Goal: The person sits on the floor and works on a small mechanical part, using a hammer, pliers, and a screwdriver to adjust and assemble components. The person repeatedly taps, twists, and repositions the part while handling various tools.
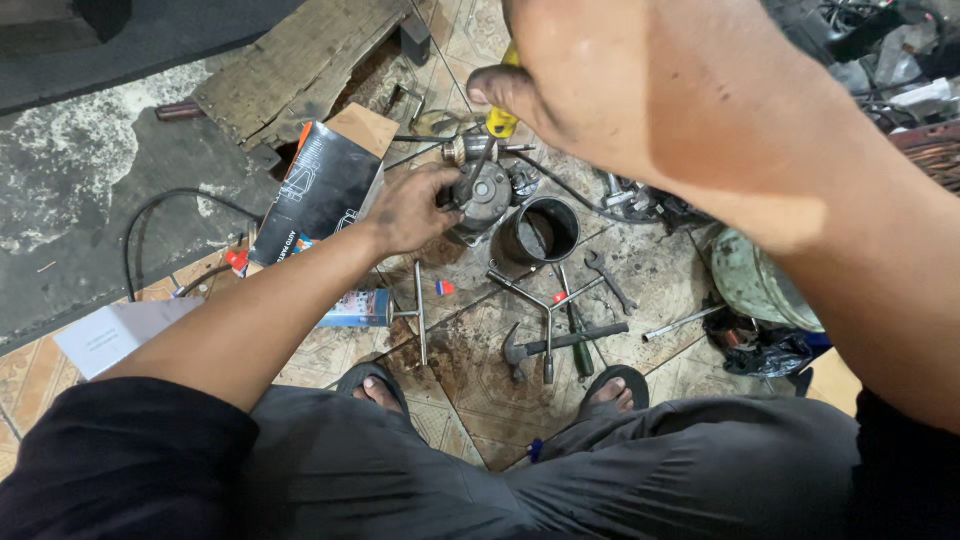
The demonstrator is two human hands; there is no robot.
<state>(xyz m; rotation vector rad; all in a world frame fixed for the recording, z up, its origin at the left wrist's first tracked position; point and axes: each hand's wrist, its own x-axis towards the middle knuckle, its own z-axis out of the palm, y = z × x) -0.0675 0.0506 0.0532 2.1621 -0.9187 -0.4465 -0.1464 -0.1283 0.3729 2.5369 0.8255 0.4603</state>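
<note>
My left hand [412,208] grips a grey metal engine part [484,193] that rests on the oily tiled floor. My right hand [640,90], close to the camera, is closed around a screwdriver with a yellow handle [500,120]; its dark shaft runs down to the top of the metal part. Most of the handle is hidden inside my fist. A black cylinder sleeve [540,230] stands just right of the part.
A hammer [560,343], spanners [610,282], T-handle wrenches [419,312] and a rod [680,323] lie on the tiles before my sandalled feet. A black cardboard box [320,190] and a wooden pallet [300,65] are at the left, a green metal vessel [755,285] at the right.
</note>
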